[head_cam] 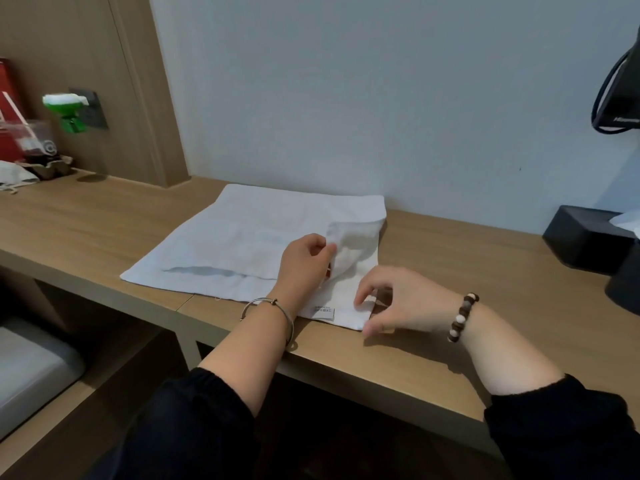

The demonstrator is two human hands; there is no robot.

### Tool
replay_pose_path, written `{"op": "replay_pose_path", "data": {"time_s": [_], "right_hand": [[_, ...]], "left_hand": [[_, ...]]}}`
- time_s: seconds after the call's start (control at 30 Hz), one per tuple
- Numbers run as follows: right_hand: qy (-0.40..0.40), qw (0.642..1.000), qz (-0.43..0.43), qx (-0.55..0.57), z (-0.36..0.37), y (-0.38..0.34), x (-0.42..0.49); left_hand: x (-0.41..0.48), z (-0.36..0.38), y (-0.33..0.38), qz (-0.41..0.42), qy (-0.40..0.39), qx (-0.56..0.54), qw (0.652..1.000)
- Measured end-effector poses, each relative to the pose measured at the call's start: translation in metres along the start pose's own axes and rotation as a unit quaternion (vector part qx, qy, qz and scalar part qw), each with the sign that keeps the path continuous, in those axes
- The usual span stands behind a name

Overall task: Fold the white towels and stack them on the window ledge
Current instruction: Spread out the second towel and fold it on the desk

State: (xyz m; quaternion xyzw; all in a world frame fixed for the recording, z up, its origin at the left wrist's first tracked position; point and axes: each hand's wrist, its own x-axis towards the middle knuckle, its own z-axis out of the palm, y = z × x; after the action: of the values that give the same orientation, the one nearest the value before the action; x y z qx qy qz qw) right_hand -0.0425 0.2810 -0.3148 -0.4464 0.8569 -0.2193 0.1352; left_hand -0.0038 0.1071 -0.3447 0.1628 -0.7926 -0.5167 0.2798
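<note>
A white towel [249, 233] lies spread flat on the wooden ledge [450, 271] against the pale wall. Its right part is folded over and bunched up. My left hand [304, 261] pinches that raised fold near the towel's right side. My right hand [398, 299] pinches the towel's near right corner at the front edge, next to a small label [324, 312].
A black box [585, 237] with white tissue stands at the right end of the ledge, a dark object beside it. A black bag [620, 95] hangs at top right. Clutter, a red box [8, 109] and a green plug-in device [69, 109] sit at far left.
</note>
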Motion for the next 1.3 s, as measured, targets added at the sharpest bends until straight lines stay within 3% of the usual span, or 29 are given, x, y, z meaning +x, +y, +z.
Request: {"op": "replay_pose_path", "data": {"time_s": [0.07,0.17,0.3,0.4,0.5,0.6,0.67,0.83,1.3], "right_hand": [[-0.024,0.998,-0.03,-0.044,0.006,-0.002,0.003],[0.007,0.997,-0.049,-0.051,0.009,0.0,0.005],[0.023,0.997,-0.055,-0.057,0.01,0.002,0.01],[0.035,0.997,-0.053,-0.039,0.009,0.004,0.014],[0.12,0.991,-0.014,0.054,0.005,0.002,0.015],[0.275,0.955,0.018,0.109,0.001,0.003,0.016],[0.322,0.935,0.035,0.141,-0.001,0.003,0.015],[0.328,0.926,0.033,0.185,0.003,-0.003,0.015],[0.356,0.904,0.057,0.23,0.01,-0.007,0.018]], "left_hand": [[-0.002,-0.001,0.002,0.002,-0.004,-0.019,1.0],[-0.002,-0.001,0.0,0.017,0.008,-0.039,0.999],[-0.003,-0.003,-0.002,0.111,0.097,0.034,0.988],[-0.005,-0.004,0.0,0.155,0.111,0.029,0.981],[-0.007,-0.006,0.001,0.157,0.094,-0.016,0.983],[-0.011,-0.008,0.0,0.165,0.045,-0.05,0.984],[-0.014,-0.008,-0.002,0.166,0.003,-0.03,0.986],[-0.015,-0.005,-0.003,0.141,-0.064,-0.03,0.988],[-0.02,-0.003,0.002,0.144,-0.102,0.042,0.983]]}}
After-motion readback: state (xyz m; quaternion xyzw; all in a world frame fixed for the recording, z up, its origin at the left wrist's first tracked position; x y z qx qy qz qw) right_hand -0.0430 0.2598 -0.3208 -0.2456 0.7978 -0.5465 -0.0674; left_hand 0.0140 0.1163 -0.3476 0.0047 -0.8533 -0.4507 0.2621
